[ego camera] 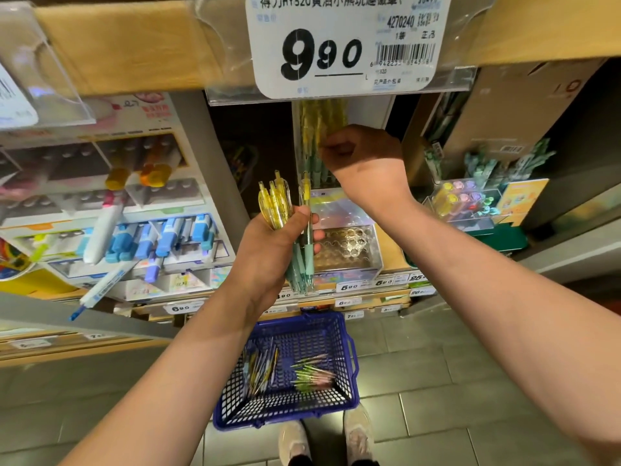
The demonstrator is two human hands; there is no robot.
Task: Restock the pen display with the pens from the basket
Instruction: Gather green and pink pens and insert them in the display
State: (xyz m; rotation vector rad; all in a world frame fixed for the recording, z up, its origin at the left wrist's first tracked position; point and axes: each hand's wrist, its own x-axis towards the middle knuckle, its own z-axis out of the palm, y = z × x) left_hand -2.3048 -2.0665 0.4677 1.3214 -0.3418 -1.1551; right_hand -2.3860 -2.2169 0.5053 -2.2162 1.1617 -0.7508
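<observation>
Yellow-topped, mint-green pens (274,205) dead centre, navy lattice basket (299,319) at six o'clock, white price tag (336,45) with black digits at twelve.

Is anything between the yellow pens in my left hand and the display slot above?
Mostly clear: between the yellow-and-green pen bundle in your left hand and the tall clear display slot sits only your right hand, at the slot's front.
</observation>
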